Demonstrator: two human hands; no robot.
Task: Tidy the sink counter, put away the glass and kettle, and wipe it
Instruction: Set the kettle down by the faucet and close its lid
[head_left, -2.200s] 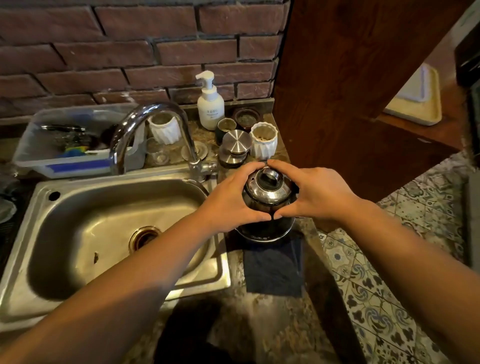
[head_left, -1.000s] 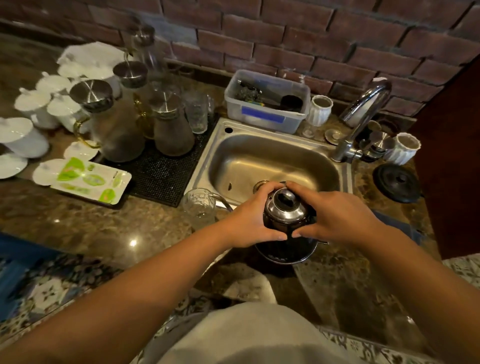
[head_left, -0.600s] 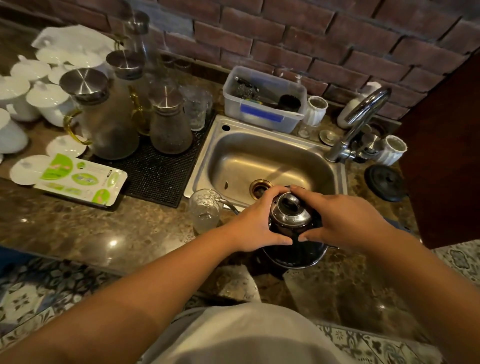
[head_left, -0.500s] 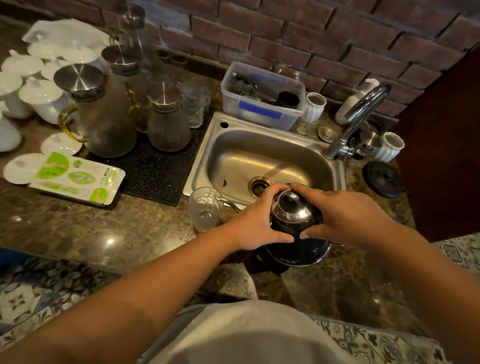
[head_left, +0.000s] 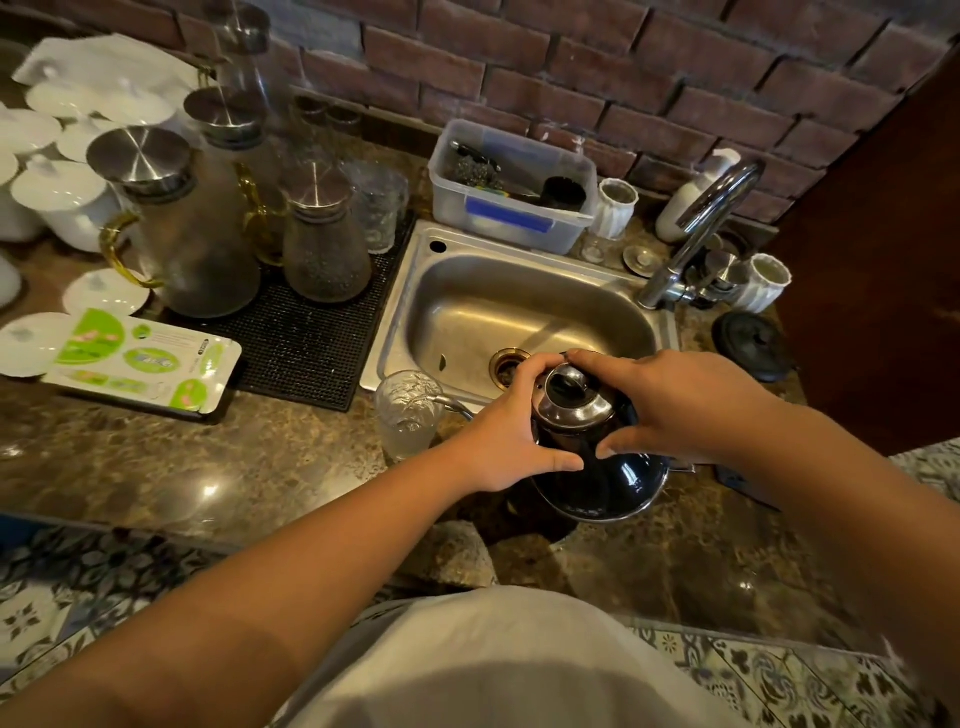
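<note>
Lifted off its black base (head_left: 756, 345), now far right by the faucet, the kettle (head_left: 597, 457) hangs over the near counter in front of the sink (head_left: 524, 312). Left hand (head_left: 506, 436) and right hand (head_left: 675, 405) both clasp its top. Putting it away is under way; next it needs a clear resting spot. The glass (head_left: 408, 415) waits just left.

Both arms stretched forward, left hand (head_left: 506, 436) and right hand (head_left: 675, 405) cupped inward, thumbs nearly meeting, fingers curled.

A kitchen: steel sink (head_left: 524, 306) in stone counter (head_left: 182, 467); carafes (head_left: 208, 234); brick wall (head_left: 597, 78)
</note>
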